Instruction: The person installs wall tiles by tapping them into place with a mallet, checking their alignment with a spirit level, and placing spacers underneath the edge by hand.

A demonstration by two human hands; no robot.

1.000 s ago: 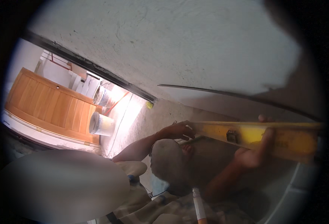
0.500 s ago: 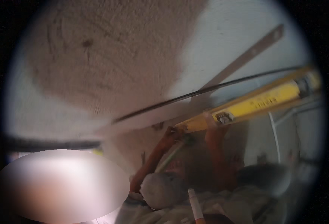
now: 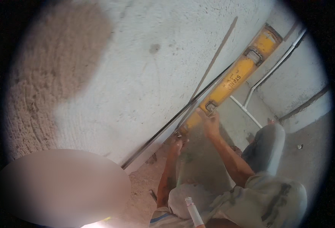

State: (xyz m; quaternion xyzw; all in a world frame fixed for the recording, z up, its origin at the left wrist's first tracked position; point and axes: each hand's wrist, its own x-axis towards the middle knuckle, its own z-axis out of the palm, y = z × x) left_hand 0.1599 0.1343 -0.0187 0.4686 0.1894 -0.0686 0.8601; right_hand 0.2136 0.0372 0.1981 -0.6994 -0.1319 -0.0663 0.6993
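Observation:
A long yellow spirit level [image 3: 230, 83] slants up to the right beside the pale wall, close to a dark narrow line [image 3: 167, 125] running along it. My left hand [image 3: 179, 143] is closed round the level's lower end, its fingertips partly hidden. Farther up, my right hand [image 3: 210, 122] grips the level's near edge just below a vial window, with the thumb on the yellow face. Both forearms reach up from the lower edge. On the wall, a thin brown shadow [image 3: 215, 60] runs above the level.
The rough wall [image 3: 144, 83] has a brown patch [image 3: 49, 68] on the left. White pipes [image 3: 246, 111] branch to the right of the level. My bent legs [image 3: 268, 193] are below. A cigarette [image 3: 194, 212] juts up at the lower edge. A blurred oval covers the lower left.
The view has swung, so the level now slants more steeply and more of the pale wall, pipes and my legs show. Both hands have stayed on the level.

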